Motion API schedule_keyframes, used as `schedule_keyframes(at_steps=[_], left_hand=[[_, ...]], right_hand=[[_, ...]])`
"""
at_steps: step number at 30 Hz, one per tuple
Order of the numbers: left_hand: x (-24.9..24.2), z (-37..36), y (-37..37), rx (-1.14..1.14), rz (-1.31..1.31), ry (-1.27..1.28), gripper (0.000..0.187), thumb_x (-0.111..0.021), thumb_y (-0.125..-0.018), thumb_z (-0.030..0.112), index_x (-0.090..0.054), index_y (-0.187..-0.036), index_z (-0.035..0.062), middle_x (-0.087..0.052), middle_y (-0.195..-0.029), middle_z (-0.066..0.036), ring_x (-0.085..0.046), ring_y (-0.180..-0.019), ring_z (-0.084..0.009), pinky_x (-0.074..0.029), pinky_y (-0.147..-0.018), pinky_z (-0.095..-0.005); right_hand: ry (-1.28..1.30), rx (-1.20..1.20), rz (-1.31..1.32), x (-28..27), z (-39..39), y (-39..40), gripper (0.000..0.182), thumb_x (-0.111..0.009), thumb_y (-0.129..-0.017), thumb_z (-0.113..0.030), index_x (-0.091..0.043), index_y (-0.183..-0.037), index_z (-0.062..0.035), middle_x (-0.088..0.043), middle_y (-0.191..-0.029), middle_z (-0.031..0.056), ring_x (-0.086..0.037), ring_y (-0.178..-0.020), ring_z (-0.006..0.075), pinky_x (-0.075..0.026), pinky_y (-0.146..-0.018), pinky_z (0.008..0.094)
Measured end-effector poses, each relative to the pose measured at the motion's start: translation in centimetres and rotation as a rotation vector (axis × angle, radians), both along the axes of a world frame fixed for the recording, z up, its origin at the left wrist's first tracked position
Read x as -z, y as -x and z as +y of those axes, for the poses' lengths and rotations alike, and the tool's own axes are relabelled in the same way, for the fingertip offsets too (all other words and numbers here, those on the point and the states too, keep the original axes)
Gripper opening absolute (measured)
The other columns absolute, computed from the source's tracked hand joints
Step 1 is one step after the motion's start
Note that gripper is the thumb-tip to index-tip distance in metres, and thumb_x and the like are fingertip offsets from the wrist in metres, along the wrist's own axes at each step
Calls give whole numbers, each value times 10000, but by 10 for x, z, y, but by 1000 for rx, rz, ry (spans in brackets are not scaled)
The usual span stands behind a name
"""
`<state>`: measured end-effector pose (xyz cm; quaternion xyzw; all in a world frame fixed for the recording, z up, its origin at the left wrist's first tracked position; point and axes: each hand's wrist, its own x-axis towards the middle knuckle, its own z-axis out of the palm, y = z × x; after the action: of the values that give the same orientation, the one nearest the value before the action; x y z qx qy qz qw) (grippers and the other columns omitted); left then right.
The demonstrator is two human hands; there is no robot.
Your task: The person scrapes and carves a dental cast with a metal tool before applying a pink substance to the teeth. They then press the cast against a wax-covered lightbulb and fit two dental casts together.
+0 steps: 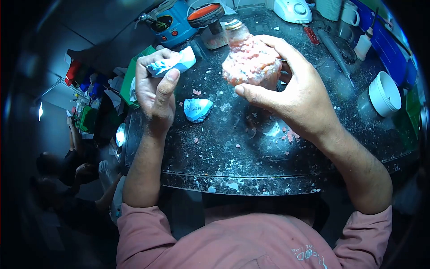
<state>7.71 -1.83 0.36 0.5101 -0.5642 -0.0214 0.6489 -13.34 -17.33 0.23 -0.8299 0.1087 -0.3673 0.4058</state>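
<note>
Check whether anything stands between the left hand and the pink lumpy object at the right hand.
The blue-and-white piece held in the left hand juts toward the pink lumpy object; beyond its tip, nothing visible blocks the gap. The other inscribed piece lies below, off that line.

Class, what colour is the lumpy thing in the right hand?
The lumpy thing is mostly pink, with paler patches; it shows in the head view.

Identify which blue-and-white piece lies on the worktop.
The piece showing dark handwriting; the other piece is raised above the worktop, held in the left hand.
</note>
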Motion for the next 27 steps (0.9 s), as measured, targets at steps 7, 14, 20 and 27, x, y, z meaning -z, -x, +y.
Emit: schedule_keyframes(at_steps=[7, 14, 20, 27], left_hand=[[5, -2, 8, 35, -67, 31, 402, -609, -771, 163, -410, -1106, 62, -442, -1087, -119, -471, -1107, -233, -342, -1078, -442], [3, -1, 11, -36, -150, 55, 404, -621, -759, 178, -406, -1087, 81, -447, -1077, -110, -478, -1103, -233, -350, -1066, -435], [3, 1, 8, 2, -137, 48, 393, -618, -764, 161, -394, -1078, 86, -441, -1075, -109, -482, -1112, -234, -413, -1033, -458], [4, -2, 8, 68, -21, 26, 676, -886, -644, 9, -351, -1048, 91, -422, -1051, -84, -523, -1053, -196, -486, -959, -372]], right_hand=[[-36, -59, 40, 0, 1, 1, 732, -819, -782, -260, -465, -1361, 16, -585, -1231, 176, -588, -1162, 235, -464, -1014, 366], [-34, -73, 36, 2, 1, 0, 725, -817, -781, -241, -464, -1360, 15, -589, -1224, 169, -589, -1159, 229, -465, -1016, 365], [-71, -93, 28, 3, 1, -1, 712, -824, -774, -204, -472, -1357, 3, -593, -1221, 153, -591, -1150, 215, -464, -1014, 352], [-123, -106, 13, 5, 2, -2, 704, -839, -751, -162, -489, -1343, -12, -597, -1213, 123, -597, -1127, 186, -479, -993, 333]])
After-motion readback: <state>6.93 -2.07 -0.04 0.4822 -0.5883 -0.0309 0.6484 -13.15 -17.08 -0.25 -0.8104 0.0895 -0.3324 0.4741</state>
